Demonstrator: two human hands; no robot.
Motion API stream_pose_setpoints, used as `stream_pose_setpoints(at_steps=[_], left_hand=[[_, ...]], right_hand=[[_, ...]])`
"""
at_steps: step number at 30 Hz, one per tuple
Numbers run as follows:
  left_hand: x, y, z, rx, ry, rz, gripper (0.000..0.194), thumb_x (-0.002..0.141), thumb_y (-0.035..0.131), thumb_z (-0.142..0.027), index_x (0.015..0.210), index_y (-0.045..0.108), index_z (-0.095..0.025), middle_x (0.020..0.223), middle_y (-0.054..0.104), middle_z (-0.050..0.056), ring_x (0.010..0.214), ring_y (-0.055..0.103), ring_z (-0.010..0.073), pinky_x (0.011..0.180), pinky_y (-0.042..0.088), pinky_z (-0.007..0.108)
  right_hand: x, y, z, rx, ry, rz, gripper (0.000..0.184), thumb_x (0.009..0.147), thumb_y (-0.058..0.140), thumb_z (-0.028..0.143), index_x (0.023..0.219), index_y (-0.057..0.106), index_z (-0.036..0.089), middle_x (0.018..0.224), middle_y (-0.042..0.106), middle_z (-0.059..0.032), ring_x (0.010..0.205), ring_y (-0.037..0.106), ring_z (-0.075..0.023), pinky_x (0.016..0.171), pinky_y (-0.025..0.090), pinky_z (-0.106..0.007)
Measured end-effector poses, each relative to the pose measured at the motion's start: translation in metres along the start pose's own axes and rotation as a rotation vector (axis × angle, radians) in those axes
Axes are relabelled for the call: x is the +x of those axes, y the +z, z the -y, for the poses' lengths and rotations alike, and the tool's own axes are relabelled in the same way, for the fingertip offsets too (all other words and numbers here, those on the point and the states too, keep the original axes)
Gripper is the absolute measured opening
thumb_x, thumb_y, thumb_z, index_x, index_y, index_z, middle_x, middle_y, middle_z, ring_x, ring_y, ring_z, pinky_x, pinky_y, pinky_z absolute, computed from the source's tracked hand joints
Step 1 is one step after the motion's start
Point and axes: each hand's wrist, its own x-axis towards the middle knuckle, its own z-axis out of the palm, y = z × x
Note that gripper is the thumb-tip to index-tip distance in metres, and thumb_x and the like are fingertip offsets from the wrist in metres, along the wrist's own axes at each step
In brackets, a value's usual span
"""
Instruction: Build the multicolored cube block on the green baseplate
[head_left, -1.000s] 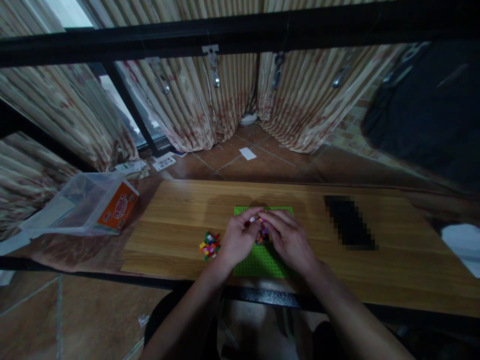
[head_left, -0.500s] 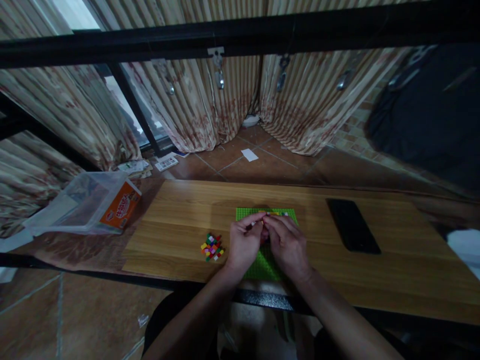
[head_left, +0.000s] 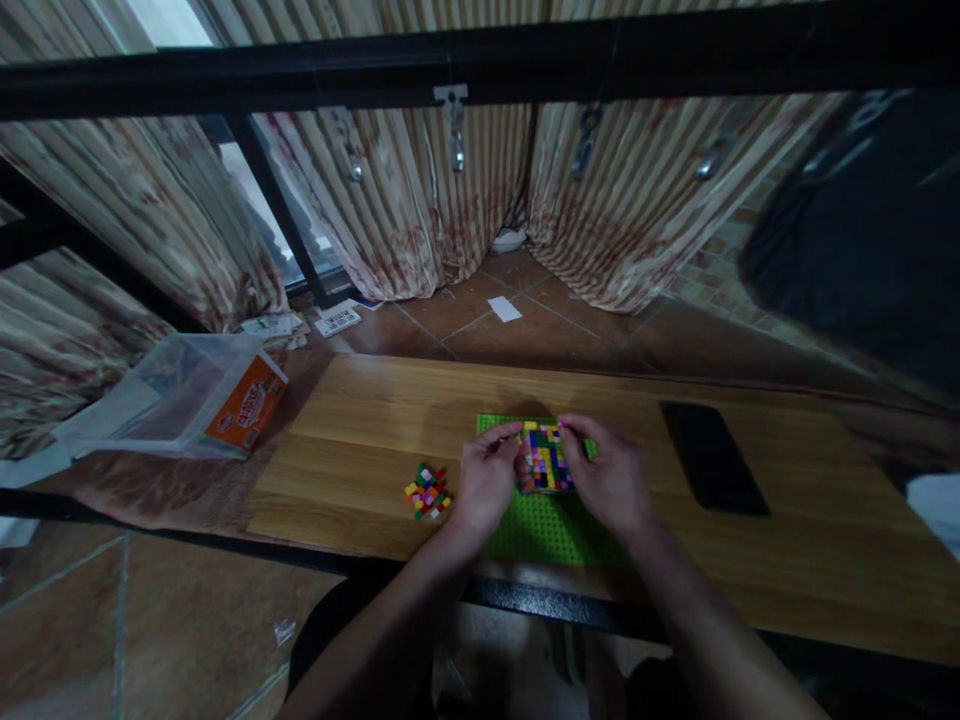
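Note:
A block of small multicoloured building bricks rises from the upper part of a green studded baseplate. My left hand is closed at its left side, thumb and fingers against the bricks. On the opposite side my right hand has its thumb and forefinger pinched at the upper right corner. A pinkish speck shows by those fingertips, too small to make out. A loose pile of small bricks lies on the wooden table to the left of my left hand.
A black phone-like slab lies on the wooden table, right of the baseplate. Beyond the left end stands a clear plastic bin with an orange label. A dark metal bar crosses above, with clips hanging from it.
My hands have parted from a meeting over the block, the right one moving right. The block's coloured top now shows between them. The view has shifted slightly.

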Motion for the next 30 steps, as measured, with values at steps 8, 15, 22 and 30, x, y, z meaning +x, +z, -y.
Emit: stream_pose_setpoints(at_steps=[8, 15, 22, 30], left_hand=[[0.000, 0.002, -0.003, 0.056, -0.030, 0.019, 0.032, 0.078, 0.056, -0.013, 0.107, 0.068, -0.009, 0.060, 0.061, -0.002, 0.043, 0.050, 0.0081, 0.043, 0.044, 0.021], [0.003, 0.000, -0.007, 0.118, -0.053, 0.051, 0.034, 0.077, 0.053, -0.010, 0.108, 0.068, -0.006, 0.049, 0.054, -0.005, 0.038, 0.045, 0.0069, 0.041, 0.039, 0.020], [0.003, 0.000, -0.007, 0.089, -0.080, 0.053, 0.038, 0.076, 0.053, -0.008, 0.111, 0.067, -0.002, 0.046, 0.051, -0.006, 0.037, 0.042, 0.0067, 0.040, 0.039, 0.020], [0.004, 0.000, -0.005, 0.085, -0.082, 0.071, 0.038, 0.077, 0.053, -0.011, 0.110, 0.068, -0.004, 0.047, 0.051, -0.006, 0.037, 0.042, 0.0061, 0.040, 0.041, 0.019]], right_hand=[[0.011, 0.009, -0.003, 0.156, 0.024, 0.056, 0.018, 0.089, 0.055, 0.028, 0.095, 0.071, 0.024, 0.104, 0.072, -0.0072, 0.105, 0.061, -0.0246, 0.095, 0.046, -0.048], [0.016, 0.025, -0.020, 0.467, 0.247, 0.107, 0.017, 0.075, 0.072, 0.038, 0.086, 0.077, 0.025, 0.113, 0.072, -0.0083, 0.111, 0.063, -0.0263, 0.101, 0.043, -0.051], [0.019, 0.022, -0.014, 0.673, 0.528, 0.168, 0.026, 0.061, 0.081, 0.041, 0.080, 0.078, 0.024, 0.095, 0.077, -0.0061, 0.095, 0.070, -0.0252, 0.089, 0.051, -0.044], [0.022, 0.018, -0.011, 0.625, 0.542, 0.238, 0.029, 0.060, 0.079, 0.044, 0.081, 0.079, 0.024, 0.092, 0.078, -0.0059, 0.088, 0.070, -0.0240, 0.082, 0.053, -0.039]])
